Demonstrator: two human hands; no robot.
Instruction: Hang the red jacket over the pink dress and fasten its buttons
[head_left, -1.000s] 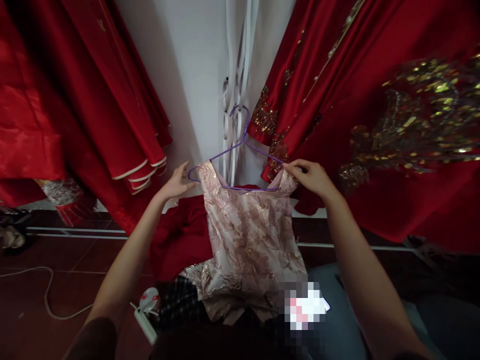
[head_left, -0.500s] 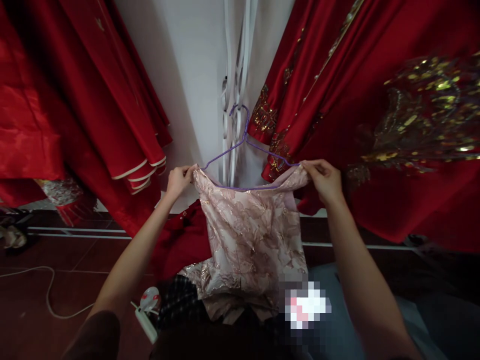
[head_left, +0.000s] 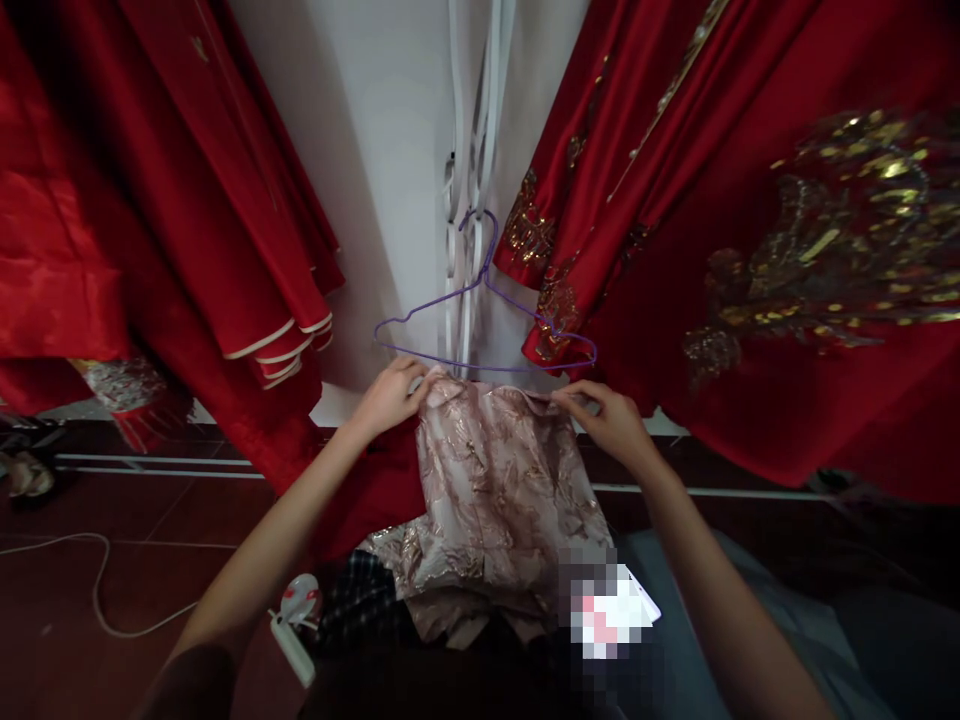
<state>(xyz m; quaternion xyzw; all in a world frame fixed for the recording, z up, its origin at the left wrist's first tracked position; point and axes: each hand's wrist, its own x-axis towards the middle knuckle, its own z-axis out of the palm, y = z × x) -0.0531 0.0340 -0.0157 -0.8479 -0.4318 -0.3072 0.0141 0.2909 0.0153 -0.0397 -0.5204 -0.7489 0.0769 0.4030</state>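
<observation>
A pale pink garment with gold floral pattern (head_left: 491, 480) hangs down from both my hands just below a purple wire hanger (head_left: 484, 325). My left hand (head_left: 390, 395) pinches the garment's top left corner. My right hand (head_left: 607, 420) grips its top right edge. The hanger is bare and hooked on a white wall fitting (head_left: 469, 180). The garment's lower part bunches on my lap.
Red satin gowns hang at left (head_left: 150, 200) and a gold-embroidered red one at right (head_left: 750, 250). More red cloth (head_left: 360, 500) lies below the left hand. A white power strip (head_left: 292, 640) and cord (head_left: 90, 590) lie on the dark floor.
Both hands stretched the garment's shoulders along the hanger, then pulled the garment down off it. The hanger now hangs bare above my hands.
</observation>
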